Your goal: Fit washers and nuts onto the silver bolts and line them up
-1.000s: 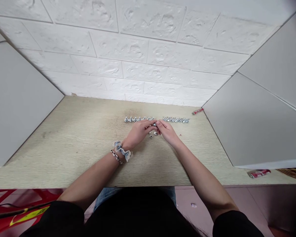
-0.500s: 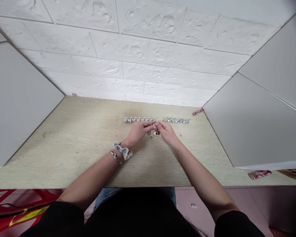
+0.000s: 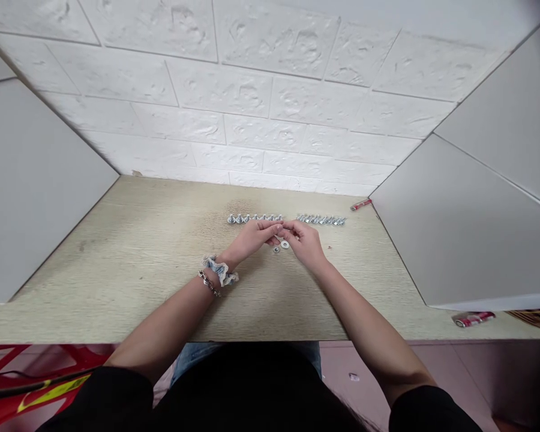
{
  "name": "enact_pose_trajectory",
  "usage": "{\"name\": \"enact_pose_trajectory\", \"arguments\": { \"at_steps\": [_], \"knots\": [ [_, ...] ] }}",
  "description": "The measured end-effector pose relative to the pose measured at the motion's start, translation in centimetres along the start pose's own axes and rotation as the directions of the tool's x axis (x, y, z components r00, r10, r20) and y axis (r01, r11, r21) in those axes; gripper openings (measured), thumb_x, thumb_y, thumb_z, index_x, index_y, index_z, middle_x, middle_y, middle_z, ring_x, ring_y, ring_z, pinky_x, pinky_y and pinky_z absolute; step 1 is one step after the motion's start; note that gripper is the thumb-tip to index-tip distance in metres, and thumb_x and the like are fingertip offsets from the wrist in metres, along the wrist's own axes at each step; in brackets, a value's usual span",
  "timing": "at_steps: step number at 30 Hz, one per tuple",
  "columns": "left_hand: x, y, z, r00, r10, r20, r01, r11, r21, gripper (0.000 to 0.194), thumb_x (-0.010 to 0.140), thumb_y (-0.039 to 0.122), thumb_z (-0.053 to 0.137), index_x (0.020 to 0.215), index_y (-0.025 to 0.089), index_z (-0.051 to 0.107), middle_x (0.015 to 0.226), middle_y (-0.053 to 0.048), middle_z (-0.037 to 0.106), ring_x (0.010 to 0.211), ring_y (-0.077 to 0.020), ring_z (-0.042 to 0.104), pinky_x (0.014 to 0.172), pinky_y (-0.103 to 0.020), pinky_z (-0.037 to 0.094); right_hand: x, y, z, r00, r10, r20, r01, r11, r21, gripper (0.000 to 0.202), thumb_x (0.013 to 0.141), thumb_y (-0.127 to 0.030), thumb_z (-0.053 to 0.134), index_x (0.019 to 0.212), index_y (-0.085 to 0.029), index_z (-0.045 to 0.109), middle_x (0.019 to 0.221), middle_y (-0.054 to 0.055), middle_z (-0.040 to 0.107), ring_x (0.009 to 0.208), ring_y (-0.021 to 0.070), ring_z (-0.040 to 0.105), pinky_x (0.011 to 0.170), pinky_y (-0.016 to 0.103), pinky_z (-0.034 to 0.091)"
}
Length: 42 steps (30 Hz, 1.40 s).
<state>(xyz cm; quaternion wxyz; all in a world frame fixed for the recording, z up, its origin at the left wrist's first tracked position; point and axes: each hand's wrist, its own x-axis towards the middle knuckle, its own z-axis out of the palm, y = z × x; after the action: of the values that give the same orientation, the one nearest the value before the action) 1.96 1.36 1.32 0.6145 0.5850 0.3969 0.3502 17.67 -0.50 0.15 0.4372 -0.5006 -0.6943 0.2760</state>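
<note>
My left hand (image 3: pixel 252 238) and my right hand (image 3: pixel 305 243) meet fingertip to fingertip over the middle of the wooden table. The fingers of both are pinched together, and whatever small piece lies between them is hidden. Just below the fingers a flat washer (image 3: pixel 285 245) and a nut (image 3: pixel 276 249) lie on the table. Behind my left hand stands a row of several bolts with washers (image 3: pixel 247 219). Beyond my right hand several more bolts (image 3: pixel 321 220) lie close together in a slanting row.
The pale wooden table (image 3: pixel 153 240) ends at a white brick-patterned wall (image 3: pixel 247 126). Grey panels flank it. A red battery (image 3: pixel 360 204) lies at the back right, another red battery (image 3: pixel 474 318) near the front right edge.
My right fingers have shifted slightly and closed over the fingertips of my left hand, covering the metal piece that showed between them. The washer on the table is now fully visible.
</note>
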Motion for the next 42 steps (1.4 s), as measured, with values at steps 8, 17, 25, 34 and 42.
{"name": "enact_pose_trajectory", "arguments": {
  "at_steps": [8,17,25,34,42],
  "knots": [
    [-0.1,0.1,0.2,0.998,0.017,-0.053,-0.015,0.999,0.034,0.032,0.078,0.041,0.059,0.088,0.013,0.069,0.072,-0.004,0.067,0.059,-0.0094,0.059,0.061,-0.022,0.048,0.3,0.4,0.1,1.0,-0.008,-0.007,0.008,0.997,0.079,0.013,0.075,-0.029,0.06,0.083,-0.023,0.066,0.075,0.001,0.062,0.067,0.0144,0.052,0.064,0.029,0.041],
    [0.2,-0.1,0.3,0.988,0.078,-0.13,-0.072,0.996,0.056,0.036,0.076,0.039,0.06,0.1,0.013,0.066,0.083,-0.006,0.068,0.064,-0.0106,0.06,0.063,-0.025,0.048,0.5,0.8,0.4,0.995,0.086,-0.054,-0.069,0.963,0.261,0.02,0.073,-0.03,0.057,0.092,-0.024,0.053,0.09,0.001,0.056,0.066,0.0102,0.05,0.055,0.023,0.041],
    [-0.4,-0.2,0.4,0.948,0.3,-0.107,-0.243,0.897,0.369,0.031,0.079,0.031,0.058,0.107,0.019,0.064,0.098,-0.004,0.069,0.087,-0.0159,0.062,0.082,-0.03,0.046,0.5,0.9,0.5,0.926,0.286,0.249,-0.367,0.837,0.405,0.055,0.074,-0.07,0.039,0.062,-0.018,0.05,0.054,-0.001,0.047,0.045,0.0076,0.039,0.042,0.022,0.031],
    [-0.5,-0.1,0.5,0.953,0.297,-0.067,-0.239,0.866,0.439,0.026,0.08,0.033,0.056,0.1,0.02,0.066,0.086,-0.003,0.069,0.076,-0.0148,0.062,0.072,-0.027,0.047,0.1,1.0,0.6,0.981,0.143,0.135,-0.17,0.962,0.215,0.049,0.08,-0.064,0.036,0.064,-0.019,0.049,0.058,-0.002,0.047,0.053,0.0104,0.043,0.053,0.025,0.035],
    [0.1,-0.5,0.2,0.958,0.242,-0.155,-0.183,0.93,0.32,0.03,0.074,0.037,0.06,0.094,0.016,0.068,0.081,-0.003,0.067,0.069,-0.0126,0.057,0.064,-0.024,0.044,0.0,0.2,0.5,0.989,0.137,0.05,-0.142,0.984,0.107,0.029,0.079,-0.048,0.051,0.083,-0.02,0.055,0.056,-0.004,0.045,0.051,0.011,0.042,0.052,0.024,0.033]
  ]
}}
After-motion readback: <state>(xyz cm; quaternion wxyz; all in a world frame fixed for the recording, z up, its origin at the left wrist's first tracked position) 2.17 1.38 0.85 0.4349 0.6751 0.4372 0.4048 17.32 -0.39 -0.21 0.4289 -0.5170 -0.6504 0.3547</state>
